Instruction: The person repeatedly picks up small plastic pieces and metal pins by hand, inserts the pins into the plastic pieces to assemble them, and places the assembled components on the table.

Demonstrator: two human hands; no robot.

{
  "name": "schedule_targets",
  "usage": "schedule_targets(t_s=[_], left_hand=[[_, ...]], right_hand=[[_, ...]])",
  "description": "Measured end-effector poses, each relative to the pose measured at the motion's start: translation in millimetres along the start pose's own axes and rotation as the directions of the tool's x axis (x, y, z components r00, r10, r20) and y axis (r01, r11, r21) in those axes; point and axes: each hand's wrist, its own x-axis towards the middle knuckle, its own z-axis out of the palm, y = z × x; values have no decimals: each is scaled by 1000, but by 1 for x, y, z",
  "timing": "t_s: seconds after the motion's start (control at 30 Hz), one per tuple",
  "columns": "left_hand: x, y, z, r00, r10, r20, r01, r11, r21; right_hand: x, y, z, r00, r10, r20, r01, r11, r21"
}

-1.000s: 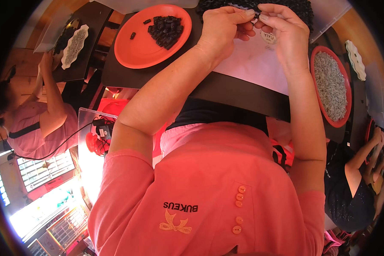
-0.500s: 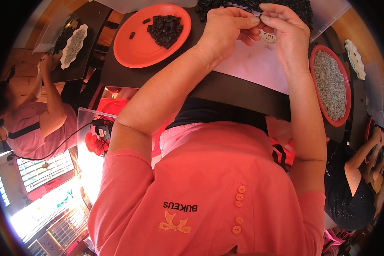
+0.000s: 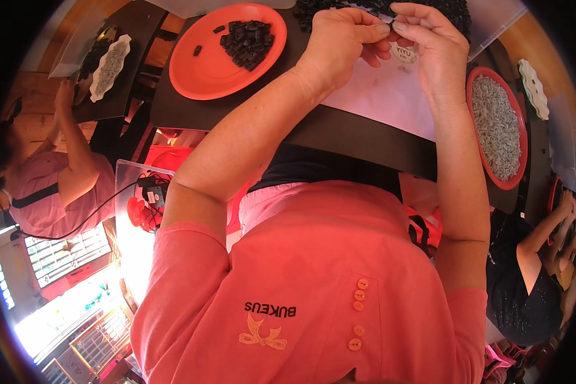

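My left hand [image 3: 339,45] and my right hand [image 3: 436,48] meet at the far edge of the table, thumbs and fingertips pinched together. A small black piece [image 3: 391,27] shows between the fingertips, mostly hidden by them. Just beyond my hands lies a pile of black pieces [image 3: 454,14]. Under them is a pale sheet [image 3: 377,102] bearing a round printed mark. To the left an orange-red plate [image 3: 195,77] holds a cluster of small black pieces [image 3: 249,43], with two lying apart from it. On the right, a red tray [image 3: 523,150] is filled with small grey pieces [image 3: 496,128].
A white wavy-edged dish [image 3: 532,89] lies beyond the red tray. Clear plastic bins [image 3: 564,137] stand around the dark table [image 3: 365,139]. At the left a person [image 3: 64,173] sits by another table with a white dish [image 3: 111,67]; another person [image 3: 525,281] sits at the right.
Hardly anything differs. My right hand has shifted very slightly to the right, and both hands keep their pinch. The person at the left has moved a hand a little.
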Motion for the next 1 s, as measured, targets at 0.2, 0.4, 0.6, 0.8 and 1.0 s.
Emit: schedule_targets(t_s=[0.2,0.4,0.6,0.8,1.0], left_hand=[[3,-4,-5,997,-56,46,55,998,35],[1,1,-2,998,-63,19,62,996,71],[-3,6,2,1000,13,7,-14,979,204],[-3,4,2,1000,7,-2,-7,976,216],[-4,4,3,999,47,3,-46,945,325]], right_hand=[[1,1,-2,999,-26,18,26,1000,-9],[2,3,-4,997,-75,28,75,997,-19],[-1,0,-1,999,-53,0,53,999,-11],[-2,-8,-1,1000,-5,24,6,999,-51],[1,-3,-7,995,10,96,-4,998,-61]])
